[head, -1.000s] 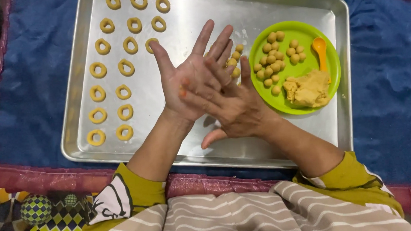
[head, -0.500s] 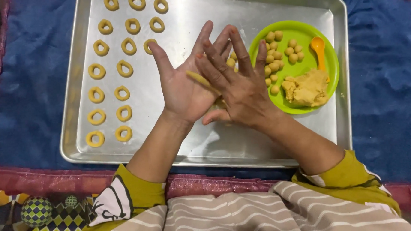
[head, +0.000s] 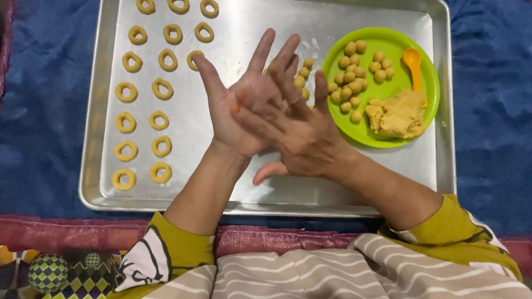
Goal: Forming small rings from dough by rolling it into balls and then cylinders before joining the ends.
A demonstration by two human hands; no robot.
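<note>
Above the silver metal baking tray (head: 268,191), left hand (head: 240,109) lies open, palm up; right hand (head: 298,133) lies flat across it, fingers spread. Orange-yellow dough piece (head: 235,107) between palms, mostly hidden; shape unclear.

Metal tray on a blue cloth

A blue cloth (head: 498,115) with a dark red border covers the surface and carries one large silver baking tray (head: 268,194), lying flat with its long side running left to right. On the tray's left half sit rows of small yellow dough rings (head: 160,120); on its right half rests a round green plate (head: 427,79), touching the tray floor near the far right corner.
</note>
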